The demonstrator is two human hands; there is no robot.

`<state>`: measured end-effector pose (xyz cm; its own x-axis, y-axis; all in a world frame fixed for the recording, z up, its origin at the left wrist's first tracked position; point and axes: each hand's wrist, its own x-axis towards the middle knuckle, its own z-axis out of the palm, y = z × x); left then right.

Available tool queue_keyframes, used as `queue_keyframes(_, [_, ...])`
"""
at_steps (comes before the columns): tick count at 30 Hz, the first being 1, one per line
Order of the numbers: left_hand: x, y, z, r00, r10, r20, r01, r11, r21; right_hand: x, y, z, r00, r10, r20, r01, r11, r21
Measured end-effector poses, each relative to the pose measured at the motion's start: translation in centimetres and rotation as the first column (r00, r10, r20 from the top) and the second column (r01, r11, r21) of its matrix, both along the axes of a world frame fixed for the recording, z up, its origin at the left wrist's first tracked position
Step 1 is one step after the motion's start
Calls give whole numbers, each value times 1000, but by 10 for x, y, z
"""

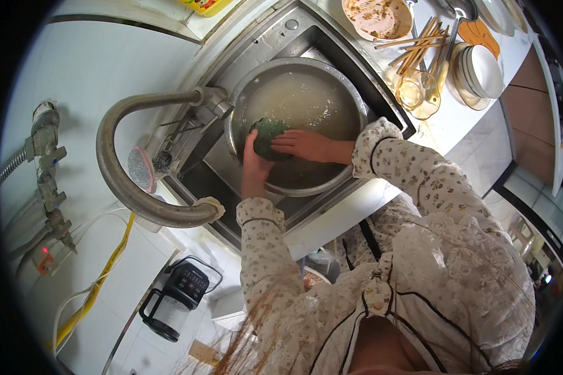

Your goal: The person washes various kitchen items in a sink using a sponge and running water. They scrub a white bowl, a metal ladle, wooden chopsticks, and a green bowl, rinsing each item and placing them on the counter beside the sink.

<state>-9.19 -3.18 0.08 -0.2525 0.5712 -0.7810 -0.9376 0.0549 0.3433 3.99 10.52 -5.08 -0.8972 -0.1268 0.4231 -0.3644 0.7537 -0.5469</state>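
A wide metal basin (361,112) of cloudy water sits in the stainless steel sink (201,187). Over its near left part is a dark green rounded object (264,140) with a wet, uneven surface, perhaps a bowl; its exact kind is unclear. My left hand (257,161) grips its left and near side, thumb up along the edge. From the right, my right hand (305,144) lies across it, fingers together and pressed on its surface. The right fingertips show; part of the left hand's fingers is hidden beneath the object.
A curved metal faucet (110,154) arches left of the basin. On the right counter stand a food-stained bowl (377,18), several chopsticks (415,51), amber glass bowls (417,93) and stacked white bowls (485,70). A black-handled appliance jug (176,300) is at lower left, near a yellow cable (105,276).
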Motion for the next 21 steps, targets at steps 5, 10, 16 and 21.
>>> queue_keyframes(5, [18, -11, 9, 990, 138, 7, -138, 983, 122, -1, -12, 61, 836, 95, 540, 388, 594, -705])
queue_keyframes(10, [36, -18, 14, 975, 212, -63, -207, 976, 70, 3, 2, 53, 767, 219, 603, 639, -178, -748])
queue_keyframes(16, [58, -21, 20, 936, 197, -292, -208, 978, -6, -7, 13, 0, 585, -194, 787, 806, 31, -592])
queue_keyframes(21, [71, -10, 14, 910, 3, -415, -66, 988, -138, -22, 6, -25, 542, -316, 779, 840, 165, -517])
